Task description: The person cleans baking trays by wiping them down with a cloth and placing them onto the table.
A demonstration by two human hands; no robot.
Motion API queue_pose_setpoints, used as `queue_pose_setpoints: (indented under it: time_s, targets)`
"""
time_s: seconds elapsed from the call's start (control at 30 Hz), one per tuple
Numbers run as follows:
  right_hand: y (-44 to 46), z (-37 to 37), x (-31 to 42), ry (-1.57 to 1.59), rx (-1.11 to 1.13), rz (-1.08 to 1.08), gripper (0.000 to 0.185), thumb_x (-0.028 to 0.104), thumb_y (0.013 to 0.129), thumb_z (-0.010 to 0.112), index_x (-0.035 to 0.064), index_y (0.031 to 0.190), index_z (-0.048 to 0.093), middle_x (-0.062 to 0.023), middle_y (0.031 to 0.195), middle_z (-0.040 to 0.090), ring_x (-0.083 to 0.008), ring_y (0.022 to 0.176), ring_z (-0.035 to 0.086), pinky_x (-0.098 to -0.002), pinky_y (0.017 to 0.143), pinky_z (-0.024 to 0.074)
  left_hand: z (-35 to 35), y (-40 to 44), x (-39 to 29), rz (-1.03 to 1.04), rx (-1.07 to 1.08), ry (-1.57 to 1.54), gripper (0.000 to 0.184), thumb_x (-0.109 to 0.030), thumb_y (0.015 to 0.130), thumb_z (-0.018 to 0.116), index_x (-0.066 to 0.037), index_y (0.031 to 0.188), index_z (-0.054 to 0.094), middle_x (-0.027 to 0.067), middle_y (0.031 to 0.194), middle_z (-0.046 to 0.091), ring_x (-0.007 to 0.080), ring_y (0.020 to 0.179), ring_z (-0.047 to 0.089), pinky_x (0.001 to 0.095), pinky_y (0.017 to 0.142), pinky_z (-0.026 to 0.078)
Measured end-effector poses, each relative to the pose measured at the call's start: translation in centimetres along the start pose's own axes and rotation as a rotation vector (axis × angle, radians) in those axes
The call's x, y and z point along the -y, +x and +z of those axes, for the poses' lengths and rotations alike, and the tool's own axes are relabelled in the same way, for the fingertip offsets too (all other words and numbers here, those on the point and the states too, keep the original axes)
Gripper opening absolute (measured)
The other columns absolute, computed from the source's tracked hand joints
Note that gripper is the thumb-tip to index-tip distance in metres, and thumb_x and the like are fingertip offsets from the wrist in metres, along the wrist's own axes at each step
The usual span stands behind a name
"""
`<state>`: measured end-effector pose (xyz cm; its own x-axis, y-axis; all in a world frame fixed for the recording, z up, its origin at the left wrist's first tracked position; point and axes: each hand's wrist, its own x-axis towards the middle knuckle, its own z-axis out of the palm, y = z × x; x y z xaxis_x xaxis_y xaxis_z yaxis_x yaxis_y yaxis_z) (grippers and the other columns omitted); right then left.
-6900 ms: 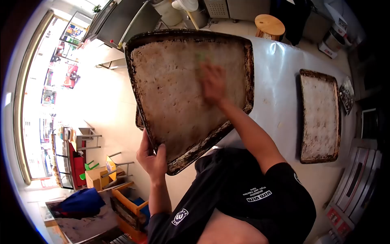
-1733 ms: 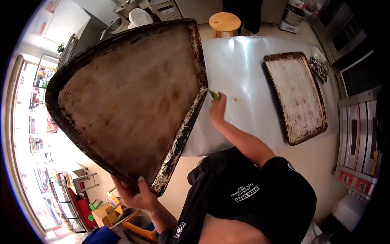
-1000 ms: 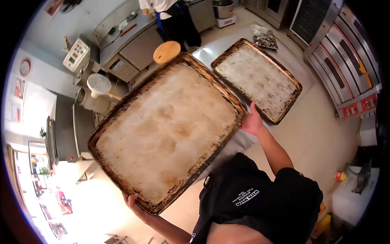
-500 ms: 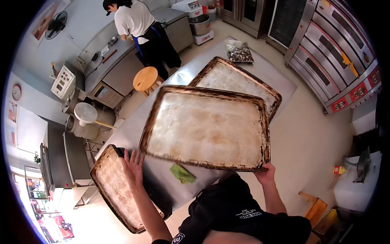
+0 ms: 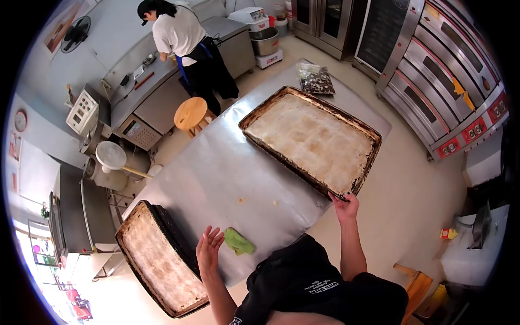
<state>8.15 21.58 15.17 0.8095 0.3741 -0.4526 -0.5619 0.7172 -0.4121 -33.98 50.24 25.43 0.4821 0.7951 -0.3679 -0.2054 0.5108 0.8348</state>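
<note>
A worn baking tray [image 5: 317,138] lies at the right end of the metal table, covering the tray seen there before. My right hand [image 5: 345,207] grips its near corner, thumb and fingers around the rim. My left hand [image 5: 210,250] is empty with fingers apart, above the table's near edge, just left of a green cloth [image 5: 238,241]. At the table's left end rests another tray [image 5: 157,260] with a dark rim, seemingly stacked on more; my left forearm is beside it.
The metal table [image 5: 216,179] spans the middle. A bag of dark pieces [image 5: 316,80] lies at its far end. Beyond are a wooden stool [image 5: 190,114] and a person in a white shirt [image 5: 181,35] at a counter. Ovens [image 5: 433,76] stand right.
The tray that was held up and wiped has moved right and down onto the other tray. My left hand has let go of it and dropped toward the green cloth, now lying on the table.
</note>
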Motion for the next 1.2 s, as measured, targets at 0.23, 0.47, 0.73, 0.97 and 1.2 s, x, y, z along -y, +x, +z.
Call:
queue_pose_setpoints:
  time_s: [0.23, 0.47, 0.73, 0.97, 1.2]
  targets:
    - [5.0, -3.2, -1.6, -0.058, 0.002, 0.05, 0.009, 0.003, 0.083, 0.058, -0.0024, 0.091, 0.058, -0.02, 0.114, 0.066, -0.0413, 0.102, 0.067, -0.0606, 0.102, 0.0537, -3.2, -3.0, 1.8, -0.021, -0.164, -0.071, 0.054, -0.037, 0.108, 0.053, 0.001, 0.146, 0.047, 0.0213, 0.132, 0.063, 0.0335, 0.118, 0.064, 0.0474, 0.106, 0.049]
    - [4.6, -1.1, -0.3, -2.0, -0.336, -0.399, 0.048, 0.044, 0.102, 0.061, -0.0022, 0.093, 0.068, -0.0224, 0.083, 0.07, -0.0397, 0.072, 0.069, -0.0502, 0.068, 0.0553, -2.8, -3.7, 3.0, -0.051, -0.22, -0.096, 0.049, -0.033, 0.107, 0.055, 0.002, 0.14, 0.052, 0.0209, 0.127, 0.066, 0.0322, 0.114, 0.067, 0.0448, 0.102, 0.053]
    - [2.2, 0.8, 0.4, -1.833, -0.109, -0.794, 0.033, 0.036, 0.103, 0.062, 0.0043, 0.103, 0.071, -0.0107, 0.074, 0.07, -0.0266, 0.066, 0.067, -0.0404, 0.062, 0.0516, -5.4, -8.7, 8.2, 0.092, -0.637, -0.018, 0.032, -0.03, 0.106, 0.059, 0.001, 0.113, 0.062, 0.0132, 0.095, 0.072, 0.0254, 0.088, 0.073, 0.0381, 0.084, 0.059]
    - [-3.2, -1.5, -11.8, -1.976, 0.613, -0.552, 0.02, 0.022, 0.099, 0.066, 0.0041, 0.105, 0.072, -0.0133, 0.076, 0.069, -0.0223, 0.068, 0.066, -0.0356, 0.066, 0.0527, -9.7, -17.9, 11.5, 0.201, -1.131, -0.26, 0.04, -0.042, 0.103, 0.063, -0.006, 0.089, 0.051, 0.0019, 0.068, 0.052, 0.0161, 0.057, 0.057, 0.032, 0.063, 0.055]
    - [-15.4, 4.1, -27.4, -2.013, 1.599, -0.399, 0.055, 0.021, 0.089, 0.074, 0.0092, 0.14, 0.057, -0.0223, 0.133, 0.056, -0.0389, 0.113, 0.061, -0.0464, 0.088, 0.053, -17.4, -22.7, 11.9, 0.032, -1.375, -0.007, 0.049, -0.045, 0.096, 0.072, 0.0, 0.095, 0.051, 0.0044, 0.067, 0.054, 0.0144, 0.049, 0.06, 0.0276, 0.047, 0.051]
